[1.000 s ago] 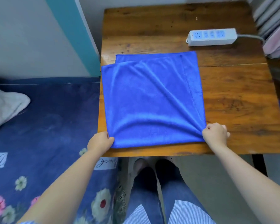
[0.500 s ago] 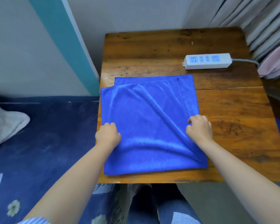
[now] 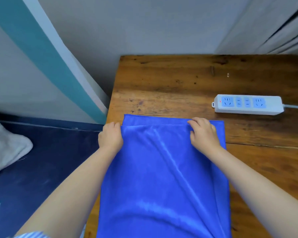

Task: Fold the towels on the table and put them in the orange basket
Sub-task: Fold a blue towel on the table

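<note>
Gripping blue towel's (image 3: 163, 177) folded edge, both hands.

We see a worn wooden table (image 3: 170, 79). A blue towel (image 3: 162, 177) lies on its near-left part, folded over itself. A white power strip (image 3: 248, 105) sits far right, apart from it.

Bare forearms, striped sleeve

Well back from my fingers (image 3: 194, 121), both my forearms are bare; a blue-and-white striped sleeve (image 3: 33, 234) edge shows at my left upper arm, no rings or watch-like markings visible.
</note>
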Motion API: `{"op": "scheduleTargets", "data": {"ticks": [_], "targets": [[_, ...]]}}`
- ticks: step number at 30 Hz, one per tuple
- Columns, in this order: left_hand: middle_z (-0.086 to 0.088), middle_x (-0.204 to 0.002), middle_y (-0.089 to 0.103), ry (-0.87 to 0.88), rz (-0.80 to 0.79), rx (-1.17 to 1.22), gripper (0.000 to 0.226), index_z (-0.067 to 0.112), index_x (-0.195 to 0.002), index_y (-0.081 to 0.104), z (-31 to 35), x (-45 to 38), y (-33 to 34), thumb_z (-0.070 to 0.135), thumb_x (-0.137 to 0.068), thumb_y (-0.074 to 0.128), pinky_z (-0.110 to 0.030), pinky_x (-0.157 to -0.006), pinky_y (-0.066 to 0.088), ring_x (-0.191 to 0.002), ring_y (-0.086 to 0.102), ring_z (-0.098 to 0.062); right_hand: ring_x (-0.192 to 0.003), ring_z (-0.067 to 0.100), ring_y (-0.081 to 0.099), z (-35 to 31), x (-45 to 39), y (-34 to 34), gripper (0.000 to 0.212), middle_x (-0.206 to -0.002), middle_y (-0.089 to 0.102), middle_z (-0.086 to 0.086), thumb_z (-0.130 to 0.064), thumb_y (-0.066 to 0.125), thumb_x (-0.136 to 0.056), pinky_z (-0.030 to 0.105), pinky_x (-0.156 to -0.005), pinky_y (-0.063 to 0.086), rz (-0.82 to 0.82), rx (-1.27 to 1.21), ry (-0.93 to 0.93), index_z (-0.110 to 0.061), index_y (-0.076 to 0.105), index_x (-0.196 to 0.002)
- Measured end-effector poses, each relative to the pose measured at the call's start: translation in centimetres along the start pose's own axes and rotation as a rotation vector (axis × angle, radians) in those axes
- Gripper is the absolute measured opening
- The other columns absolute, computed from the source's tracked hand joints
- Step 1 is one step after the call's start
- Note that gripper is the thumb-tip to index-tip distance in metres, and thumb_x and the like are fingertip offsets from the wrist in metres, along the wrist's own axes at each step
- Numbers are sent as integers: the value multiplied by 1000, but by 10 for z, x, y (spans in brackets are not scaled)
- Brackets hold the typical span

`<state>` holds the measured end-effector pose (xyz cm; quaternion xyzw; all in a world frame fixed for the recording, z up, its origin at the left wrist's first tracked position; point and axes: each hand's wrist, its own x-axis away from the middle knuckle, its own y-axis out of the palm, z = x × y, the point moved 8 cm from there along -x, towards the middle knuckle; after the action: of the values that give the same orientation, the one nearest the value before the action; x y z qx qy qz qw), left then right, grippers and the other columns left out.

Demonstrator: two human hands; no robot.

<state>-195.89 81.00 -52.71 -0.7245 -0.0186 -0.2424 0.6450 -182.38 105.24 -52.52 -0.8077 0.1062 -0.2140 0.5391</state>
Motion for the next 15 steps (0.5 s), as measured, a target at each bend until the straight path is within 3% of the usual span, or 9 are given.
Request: {"op": "scheduleTargets", "data": {"ticks": [5, 11, 15], "targets": [[-8, -120, 49, 31, 51, -108, 32, 9, -116, 47, -6, -22, 4, 2, -85, 44, -35, -82, 40, -112, 44, -28, -112, 30, 43, 2, -15, 6, 41, -120, 54, 11, 0, 45, -82, 37, -90, 30, 5, 79, -16, -8, 53, -121], [-15, -108, 55, 84, 67, -121, 23, 4, -106, 53, -14, -30, 8, 1, -87, 41, -38, -78, 37, -101, 46, -34, -102, 32, 47, 4, -17, 4, 28, -101, 59, 13, -2, 50, -80, 35, -80, 26, 44, 124, -5, -6, 62, -106], [-20, -106, 53, 127, 98, 129, 21, -3, -100, 58, -16, -20, 1, 3, -91, 41, -42, -80, 38, -104, 42, -35, -74, 37, 62, -2, -6, -11, 25, -79, 66, 19, 11, 67, -64, 40, -64, 44, 182, 51, -89, 3, 68, -87]]}}
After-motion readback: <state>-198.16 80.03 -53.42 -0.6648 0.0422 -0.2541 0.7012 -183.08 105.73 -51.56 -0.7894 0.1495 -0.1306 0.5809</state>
